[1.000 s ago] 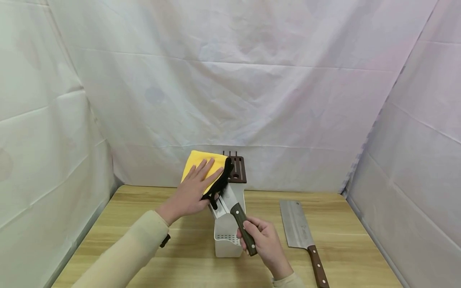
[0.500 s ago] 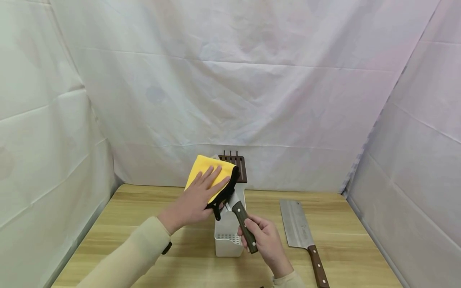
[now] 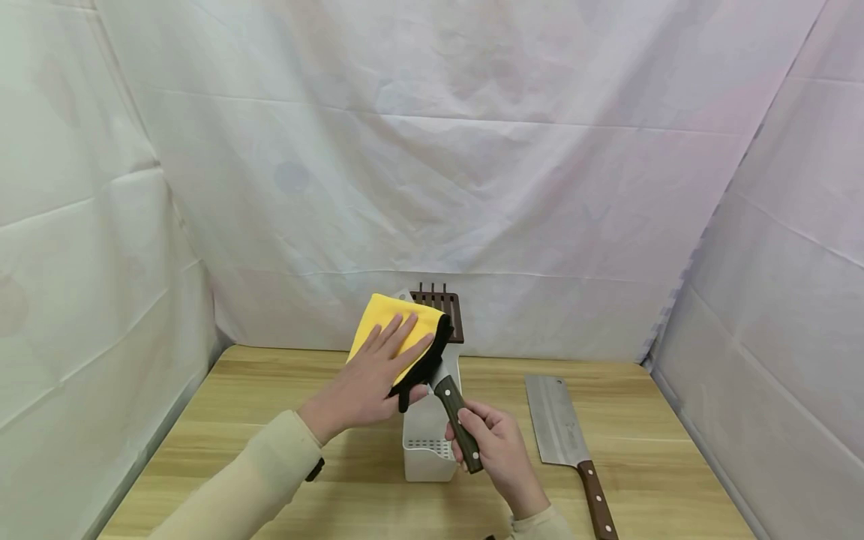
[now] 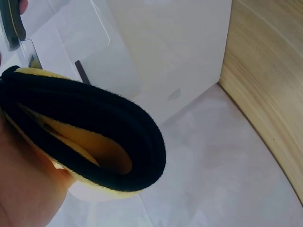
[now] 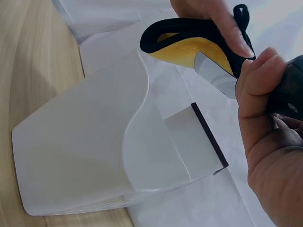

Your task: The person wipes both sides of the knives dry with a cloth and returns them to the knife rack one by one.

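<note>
A kitchen knife with a dark green riveted handle slants upward over the holder, gripped by my right hand. My left hand holds a folded yellow cloth with black edging around the blade, fingers spread on top and thumb underneath. Most of the blade is hidden; a silver corner shows past the cloth's far edge. In the right wrist view, a short strip of blade shows between cloth and handle. The cloth's folded black edge fills the middle of the left wrist view.
Below the hands stands a white knife holder with a brown slotted top and perforated front bin. A cleaver with a brown handle lies on the wooden table at the right. White curtains hang behind and on both sides.
My left hand and the cloth have slid right and down along the blade toward the handle, then nearly stopped. A blade corner now shows behind the cloth. My right hand has barely moved.
</note>
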A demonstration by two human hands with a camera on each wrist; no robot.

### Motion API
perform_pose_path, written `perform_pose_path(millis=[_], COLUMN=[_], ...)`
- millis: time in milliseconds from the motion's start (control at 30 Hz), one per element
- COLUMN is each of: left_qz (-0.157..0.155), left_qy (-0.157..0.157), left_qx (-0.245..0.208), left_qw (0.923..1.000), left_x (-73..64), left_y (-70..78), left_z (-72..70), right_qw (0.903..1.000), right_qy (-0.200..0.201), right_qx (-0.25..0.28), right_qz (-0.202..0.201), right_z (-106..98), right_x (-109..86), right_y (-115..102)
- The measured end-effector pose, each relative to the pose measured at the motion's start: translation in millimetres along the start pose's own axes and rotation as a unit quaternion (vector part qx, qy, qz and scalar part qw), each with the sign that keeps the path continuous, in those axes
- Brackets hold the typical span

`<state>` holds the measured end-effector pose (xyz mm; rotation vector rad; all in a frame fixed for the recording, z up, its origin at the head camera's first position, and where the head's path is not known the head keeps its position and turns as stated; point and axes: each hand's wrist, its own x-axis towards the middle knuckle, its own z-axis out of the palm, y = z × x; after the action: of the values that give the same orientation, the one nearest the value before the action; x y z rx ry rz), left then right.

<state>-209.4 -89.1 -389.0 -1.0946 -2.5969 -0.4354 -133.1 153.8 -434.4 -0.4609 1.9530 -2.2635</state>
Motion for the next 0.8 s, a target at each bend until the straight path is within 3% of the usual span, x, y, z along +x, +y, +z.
perform_pose_path(millis=[167,433,667,800], left_qz=[-0.013,-0.009,0.003,0.006], left_qy=[-0.004,0.028,0.060,0.063], left_qx=[-0.009,-0.021,0.004,0.020], left_qw=[0.9999,0.9994,0.9982,0.9978], left_x=[-0.5,-1.8,1.4,2.0], left_y=[3.1,5.1,-4.5,-8.3], left_z=[0.0,2.4,4.9,5.6], right_qw=[1.0000,0.9998,0.9999,0.9999], right_qy=[-0.002,0.005,-0.010,-0.013], right_qx=[-0.001,-0.005,-0.002,-0.002], right_qz=[0.004,0.017,-0.006,-0.007], right_z=[0.0,1.8,2.0,2.6], right_x=[0.5,0.1,-2.2,-2.5], right_y=[0.8,0.0,-1.8,-2.5])
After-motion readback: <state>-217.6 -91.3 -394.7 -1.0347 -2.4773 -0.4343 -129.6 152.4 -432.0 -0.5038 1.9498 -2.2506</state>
